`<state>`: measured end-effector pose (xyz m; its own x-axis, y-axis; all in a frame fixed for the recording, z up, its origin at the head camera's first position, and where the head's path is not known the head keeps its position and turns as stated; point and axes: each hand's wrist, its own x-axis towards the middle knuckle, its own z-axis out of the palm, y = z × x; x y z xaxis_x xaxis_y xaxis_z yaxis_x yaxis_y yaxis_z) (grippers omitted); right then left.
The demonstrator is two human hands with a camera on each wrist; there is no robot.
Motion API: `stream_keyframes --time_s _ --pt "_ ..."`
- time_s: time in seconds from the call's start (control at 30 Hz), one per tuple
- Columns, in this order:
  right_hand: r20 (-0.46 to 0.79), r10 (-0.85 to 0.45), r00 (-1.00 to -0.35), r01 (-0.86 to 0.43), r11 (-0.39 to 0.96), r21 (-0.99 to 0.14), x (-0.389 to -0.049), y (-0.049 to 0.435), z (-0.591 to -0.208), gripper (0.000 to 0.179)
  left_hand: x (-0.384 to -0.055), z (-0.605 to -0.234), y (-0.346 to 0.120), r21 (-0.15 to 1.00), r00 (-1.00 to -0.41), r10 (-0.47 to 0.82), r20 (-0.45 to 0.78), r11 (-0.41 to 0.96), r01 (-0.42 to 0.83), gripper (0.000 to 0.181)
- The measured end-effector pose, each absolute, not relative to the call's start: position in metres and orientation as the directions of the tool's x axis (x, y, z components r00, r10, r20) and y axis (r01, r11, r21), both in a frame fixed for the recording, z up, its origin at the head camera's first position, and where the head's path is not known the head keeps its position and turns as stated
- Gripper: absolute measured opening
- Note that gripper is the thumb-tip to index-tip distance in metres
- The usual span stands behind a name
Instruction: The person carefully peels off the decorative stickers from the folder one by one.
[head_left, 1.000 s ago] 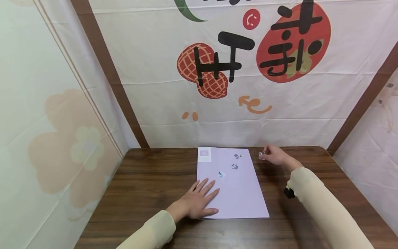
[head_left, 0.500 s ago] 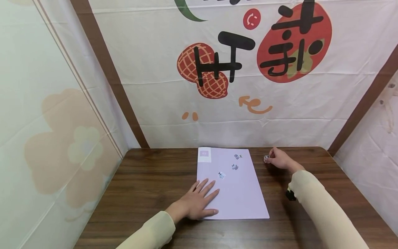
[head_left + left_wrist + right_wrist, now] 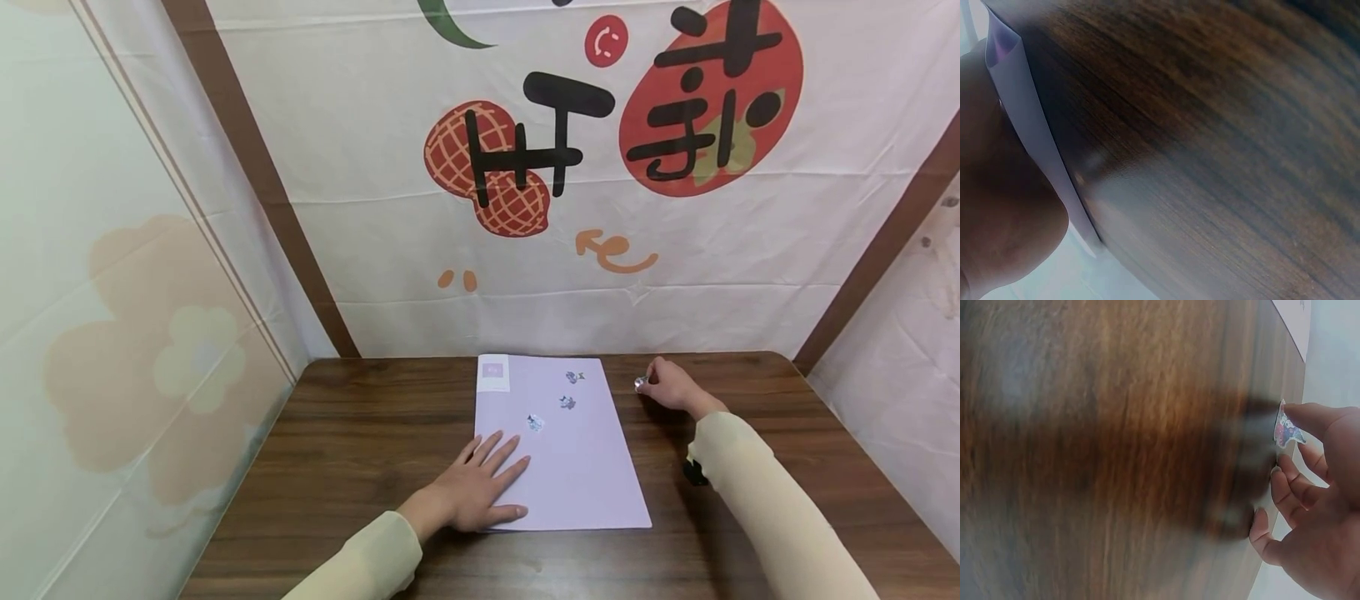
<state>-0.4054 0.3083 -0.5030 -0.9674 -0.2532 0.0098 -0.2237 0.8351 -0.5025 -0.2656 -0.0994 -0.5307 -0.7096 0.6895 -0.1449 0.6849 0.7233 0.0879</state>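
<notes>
My left hand [image 3: 480, 492] lies flat with spread fingers on the lower left of a pale lavender folder [image 3: 577, 483]. In the left wrist view the folder's edge [image 3: 1041, 125] runs beside the hand. Three small shiny stickers dot its surface: one near the middle [image 3: 535, 423], another above it to the right [image 3: 567, 402], the third close to the top right [image 3: 574, 377]. Right of the folder, my right hand [image 3: 671, 385] pinches a small, colourful sticker [image 3: 1286, 430] by its edge between thumb and finger, low over the table. The other fingers are loosely bent.
A white label [image 3: 492, 382] covers the folder's top left corner. The dark wooden table [image 3: 375, 417] reaches back to a printed cloth wall [image 3: 405, 317]. A small black object [image 3: 694, 472] shows under the right sleeve.
My right hand has moved slightly right and down, away from the folder, with the sticker still pinched. My left hand and the folder hold their place.
</notes>
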Motion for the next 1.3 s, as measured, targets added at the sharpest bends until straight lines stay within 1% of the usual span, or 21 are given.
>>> stream_keyframes --time_s 0.27,0.43,0.63,0.83,1.03,1.13,1.3 --pt "0.024 -0.241 -0.970 -0.219 0.831 -0.511 -0.407 0.307 -0.503 0.026 -0.263 -0.529 -0.101 0.096 -0.715 0.686 -0.134 0.727 0.680 0.080" --pt "0.038 -0.233 -0.972 -0.220 0.836 -0.503 -0.406 0.307 -0.505 0.032 -0.262 -0.528 -0.101 0.101 -0.714 0.687 -0.137 0.727 0.679 0.080" --pt "0.029 -0.197 -0.980 -0.186 0.852 -0.490 -0.404 0.308 -0.507 0.037 -0.263 -0.530 -0.101 0.100 -0.713 0.689 -0.130 0.724 0.682 0.079" --pt "0.019 -0.190 -0.982 -0.175 0.853 -0.491 -0.405 0.310 -0.507 0.037 -0.264 -0.532 -0.101 0.092 -0.712 0.690 -0.129 0.723 0.685 0.080" --pt "0.057 -0.195 -0.979 -0.197 0.851 -0.487 -0.404 0.309 -0.505 0.036 -0.265 -0.531 -0.101 0.084 -0.712 0.689 -0.137 0.724 0.684 0.081" --pt "0.066 -0.199 -0.978 -0.207 0.860 -0.467 -0.403 0.306 -0.500 0.040 -0.265 -0.531 -0.101 0.082 -0.712 0.688 -0.140 0.725 0.684 0.080" --pt "0.049 -0.184 -0.982 -0.187 0.887 -0.423 -0.400 0.296 -0.490 0.047 -0.265 -0.530 -0.100 0.093 -0.709 0.694 -0.130 0.720 0.688 0.079"
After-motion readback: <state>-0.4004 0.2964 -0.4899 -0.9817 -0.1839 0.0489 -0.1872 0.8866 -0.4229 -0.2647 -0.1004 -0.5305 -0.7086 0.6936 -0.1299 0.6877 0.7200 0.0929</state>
